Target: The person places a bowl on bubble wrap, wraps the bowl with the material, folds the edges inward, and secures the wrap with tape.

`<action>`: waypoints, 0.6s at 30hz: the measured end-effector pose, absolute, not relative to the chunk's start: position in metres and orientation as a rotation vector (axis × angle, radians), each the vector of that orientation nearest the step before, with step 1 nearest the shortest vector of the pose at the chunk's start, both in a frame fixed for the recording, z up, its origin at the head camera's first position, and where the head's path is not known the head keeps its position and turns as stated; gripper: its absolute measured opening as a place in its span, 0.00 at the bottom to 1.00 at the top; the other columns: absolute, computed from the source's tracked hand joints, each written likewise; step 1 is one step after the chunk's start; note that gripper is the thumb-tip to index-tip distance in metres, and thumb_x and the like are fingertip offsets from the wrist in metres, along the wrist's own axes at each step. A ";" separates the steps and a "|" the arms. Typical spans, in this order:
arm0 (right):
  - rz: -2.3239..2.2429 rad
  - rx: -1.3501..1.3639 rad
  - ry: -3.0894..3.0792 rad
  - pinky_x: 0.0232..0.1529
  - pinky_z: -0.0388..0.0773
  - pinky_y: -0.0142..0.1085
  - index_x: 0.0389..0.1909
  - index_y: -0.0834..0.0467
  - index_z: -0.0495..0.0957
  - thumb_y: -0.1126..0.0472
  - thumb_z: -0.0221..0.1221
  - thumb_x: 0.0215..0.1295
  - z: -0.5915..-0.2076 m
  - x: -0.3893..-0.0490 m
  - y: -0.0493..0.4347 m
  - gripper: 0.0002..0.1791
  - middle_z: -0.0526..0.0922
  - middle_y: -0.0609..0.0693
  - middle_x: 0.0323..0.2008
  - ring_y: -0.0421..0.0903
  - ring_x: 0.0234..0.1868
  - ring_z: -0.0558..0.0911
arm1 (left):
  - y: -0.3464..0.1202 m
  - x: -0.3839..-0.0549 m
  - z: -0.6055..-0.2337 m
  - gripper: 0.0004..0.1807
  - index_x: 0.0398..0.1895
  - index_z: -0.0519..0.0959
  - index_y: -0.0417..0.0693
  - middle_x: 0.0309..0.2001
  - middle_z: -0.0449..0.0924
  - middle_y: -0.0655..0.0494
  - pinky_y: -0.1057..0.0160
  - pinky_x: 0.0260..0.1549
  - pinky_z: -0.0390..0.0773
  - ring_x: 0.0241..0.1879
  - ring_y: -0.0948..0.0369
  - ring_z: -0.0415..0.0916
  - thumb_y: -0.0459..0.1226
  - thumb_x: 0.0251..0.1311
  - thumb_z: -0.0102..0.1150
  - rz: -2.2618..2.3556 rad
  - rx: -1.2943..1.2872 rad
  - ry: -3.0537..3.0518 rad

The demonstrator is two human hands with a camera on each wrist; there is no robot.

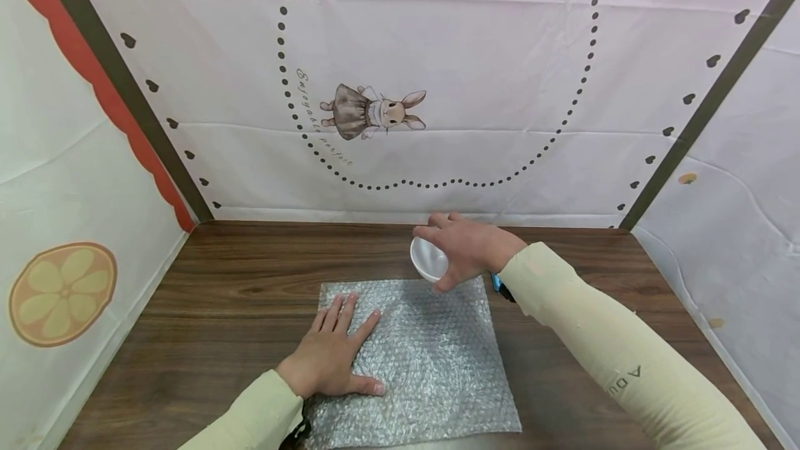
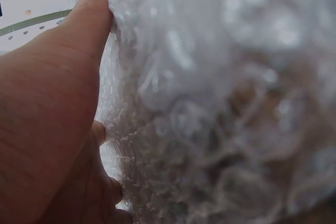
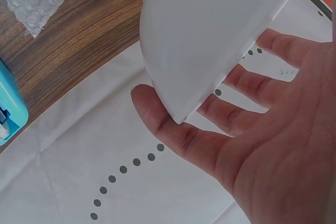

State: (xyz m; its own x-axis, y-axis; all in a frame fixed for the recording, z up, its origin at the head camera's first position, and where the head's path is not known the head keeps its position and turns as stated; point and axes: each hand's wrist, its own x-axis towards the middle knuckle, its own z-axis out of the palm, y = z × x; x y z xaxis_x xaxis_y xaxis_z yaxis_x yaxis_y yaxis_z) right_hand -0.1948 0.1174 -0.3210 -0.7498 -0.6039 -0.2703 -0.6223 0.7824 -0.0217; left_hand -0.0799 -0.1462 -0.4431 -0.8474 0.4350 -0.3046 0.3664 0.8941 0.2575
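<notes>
A sheet of clear bubble wrap (image 1: 437, 360) lies flat on the wooden table. My left hand (image 1: 337, 353) rests on its left part, fingers straight and spread, thumb pointing right. In the left wrist view, the bubble wrap (image 2: 210, 108) fills most of the picture beside the thumb. At the sheet's far edge, my right hand (image 1: 465, 245) holds a white bowl (image 1: 425, 259) from above, fingers and thumb across its rim. The right wrist view has the bowl (image 3: 210, 40) side-on, with fingers (image 3: 194, 140) hooked at the rim.
A light-blue plastic object (image 1: 496, 283) lies just right of the bubble wrap, partly hidden by the right wrist. The dark wooden table (image 1: 250, 283) ends at a white printed cloth wall (image 1: 500, 89) at the back, with more cloth on both sides.
</notes>
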 end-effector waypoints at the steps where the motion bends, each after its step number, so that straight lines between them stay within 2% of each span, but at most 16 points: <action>1: 0.100 -0.952 2.709 0.55 0.84 0.51 0.80 0.43 0.60 0.36 0.76 0.52 -0.321 -0.194 0.117 0.56 0.67 0.52 0.73 0.55 0.68 0.72 | -0.146 -0.080 -0.443 0.66 0.85 0.53 0.58 0.84 0.37 0.32 0.30 0.78 0.48 0.83 0.32 0.36 0.77 0.47 0.64 0.268 0.593 2.703; 18: 0.113 -1.008 2.668 0.54 0.84 0.49 0.80 0.43 0.61 0.36 0.76 0.50 -0.315 -0.179 0.109 0.56 0.69 0.51 0.70 0.53 0.65 0.73 | -0.146 -0.080 -0.447 0.65 0.85 0.53 0.60 0.84 0.37 0.33 0.32 0.78 0.49 0.83 0.33 0.37 0.78 0.46 0.64 0.272 0.593 2.711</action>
